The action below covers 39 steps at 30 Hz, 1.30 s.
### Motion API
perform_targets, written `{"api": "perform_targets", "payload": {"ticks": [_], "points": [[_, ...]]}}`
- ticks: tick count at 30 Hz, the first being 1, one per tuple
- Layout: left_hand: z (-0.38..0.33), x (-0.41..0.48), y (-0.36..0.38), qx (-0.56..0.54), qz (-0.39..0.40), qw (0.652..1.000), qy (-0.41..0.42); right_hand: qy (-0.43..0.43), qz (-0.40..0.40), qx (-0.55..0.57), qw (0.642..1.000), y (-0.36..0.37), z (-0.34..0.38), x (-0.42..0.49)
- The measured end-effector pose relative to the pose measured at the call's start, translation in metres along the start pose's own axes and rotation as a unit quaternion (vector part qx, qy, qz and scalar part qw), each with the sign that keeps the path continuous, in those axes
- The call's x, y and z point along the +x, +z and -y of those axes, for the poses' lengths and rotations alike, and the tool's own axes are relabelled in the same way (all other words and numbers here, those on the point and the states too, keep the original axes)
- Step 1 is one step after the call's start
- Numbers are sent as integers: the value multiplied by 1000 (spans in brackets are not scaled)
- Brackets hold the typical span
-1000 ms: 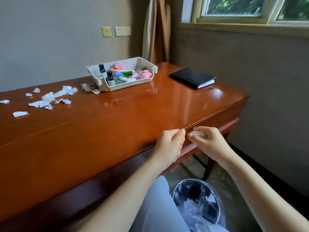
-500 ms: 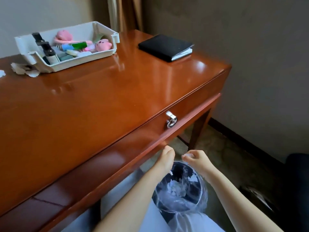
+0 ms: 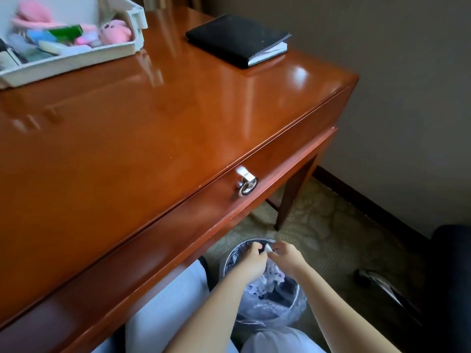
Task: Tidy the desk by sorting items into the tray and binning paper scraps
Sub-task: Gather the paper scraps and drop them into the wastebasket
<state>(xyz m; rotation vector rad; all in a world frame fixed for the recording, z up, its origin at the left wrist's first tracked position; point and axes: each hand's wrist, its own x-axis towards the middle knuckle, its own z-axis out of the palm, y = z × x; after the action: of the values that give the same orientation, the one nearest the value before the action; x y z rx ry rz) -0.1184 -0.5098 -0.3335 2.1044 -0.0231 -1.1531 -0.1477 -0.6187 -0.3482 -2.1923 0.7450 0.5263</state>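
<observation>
A round metal bin (image 3: 293,296) with a clear liner stands on the floor below the desk's front edge, with white paper scraps (image 3: 265,284) inside. Both my hands hover over its far rim. My left hand (image 3: 251,261) has curled fingers, and my right hand (image 3: 286,257) pinches a small white paper scrap (image 3: 268,248) between the two hands. The white tray (image 3: 76,59) sits at the desk's far left, filled with pink toys, a green tube and other small items.
A black notebook (image 3: 237,38) lies near the desk's far right corner. A drawer with a metal ring pull (image 3: 246,186) runs along the desk's front. The desk leg (image 3: 293,192) stands behind the bin. A dark chair (image 3: 448,289) is at the right.
My hands went down from the desk's front edge to above the bin. The view tilted down and right, so the scraps on the desk's left are out of frame.
</observation>
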Motion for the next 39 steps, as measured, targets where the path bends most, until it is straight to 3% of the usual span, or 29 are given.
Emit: {"api": "perform_targets", "payload": {"ticks": [11,18,29,39], "points": [[-18,-50,-27,137,-7,987,86,-47,-17,-103,993,-37,17,-24],[-39,-123,-63,226,-17,959,173,-149,-68,-122,979,-82,61,-73],[-39,-265,-142,265,-117,906,307,-359,-64,-171,915,-120,167,-178],[22,-332,-238,292,-294,867,277,-494,-26,-209,843,-73,273,-230]]}}
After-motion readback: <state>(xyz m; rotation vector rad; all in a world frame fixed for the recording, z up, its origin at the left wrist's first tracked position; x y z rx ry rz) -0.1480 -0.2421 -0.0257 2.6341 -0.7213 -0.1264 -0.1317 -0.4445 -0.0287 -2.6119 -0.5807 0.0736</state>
